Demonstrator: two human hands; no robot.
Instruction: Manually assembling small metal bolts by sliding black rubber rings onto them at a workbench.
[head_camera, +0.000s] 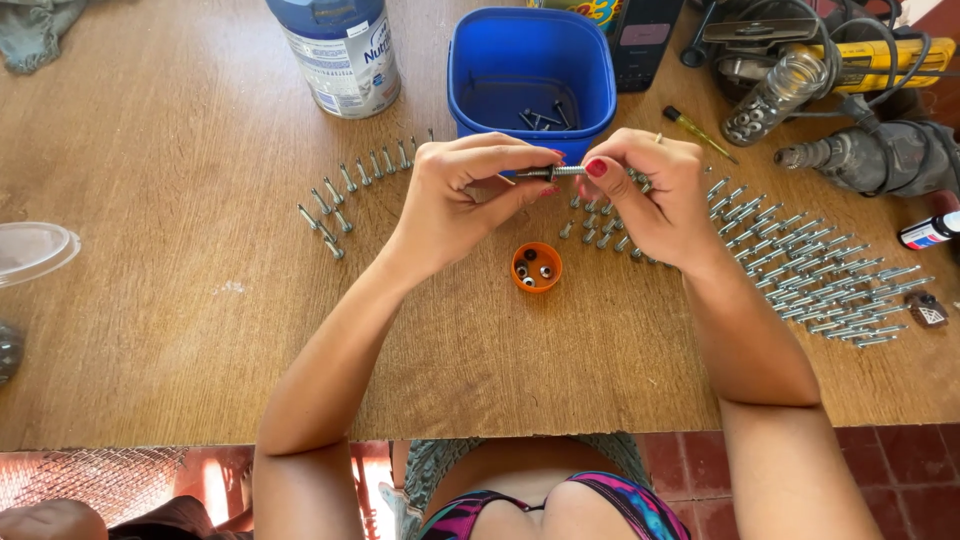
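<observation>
We are looking down at a wooden table (180, 330). A small cap (537, 267) holding washers is lying near the middle, in front of a plastic tub (530, 70) with a few screws in it. A tin can (340, 55) is standing left of the tub. Rows of screws (810, 275) are lying to the right, a curved row (355, 185) to the left. A power drill (870, 155) is resting at the far right, behind the rows.

I see a blue tub (530, 75) far centre, an orange cap (537, 267) nearer, grey screws (820, 280) right, brown table (150, 250).
</observation>
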